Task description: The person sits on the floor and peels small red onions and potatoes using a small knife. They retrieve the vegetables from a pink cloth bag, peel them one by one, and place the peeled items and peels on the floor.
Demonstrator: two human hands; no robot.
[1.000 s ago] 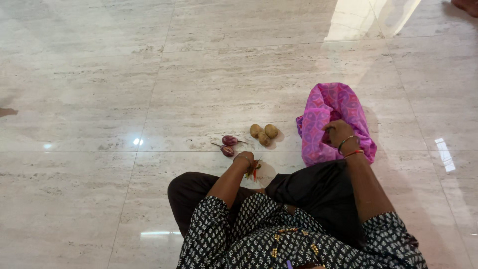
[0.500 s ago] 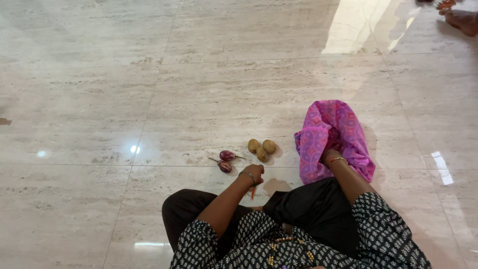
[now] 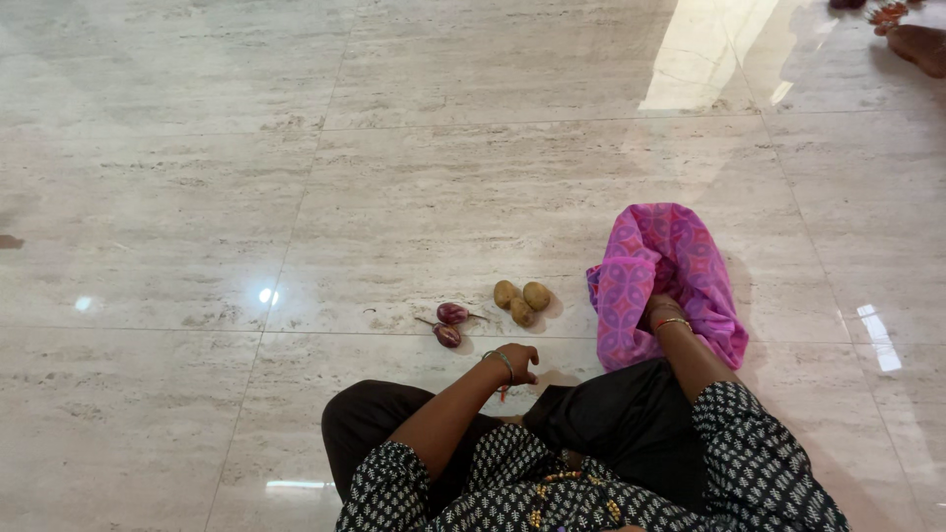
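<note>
I sit cross-legged on a marble floor. My left hand (image 3: 515, 361) hangs just above the floor in front of my knee, fingers curled, and a red chilli (image 3: 504, 392) pokes out beneath it. Past the hand lie three potatoes (image 3: 522, 299) in a cluster and two small purple aubergines (image 3: 448, 322). My right hand (image 3: 661, 307) is pushed into the mouth of a pink patterned cloth bag (image 3: 658, 254), with only the wrist and bangles showing. Its fingers are hidden inside the cloth.
Pale glossy marble tiles (image 3: 197, 197) stretch to the left and ahead. Another person's foot (image 3: 916, 44) and some small red things (image 3: 887, 12) are at the far top right corner.
My right hand has gone from the top of the bag down into its opening. My left hand has shifted slightly right with the chillies. The view has tilted a little.
</note>
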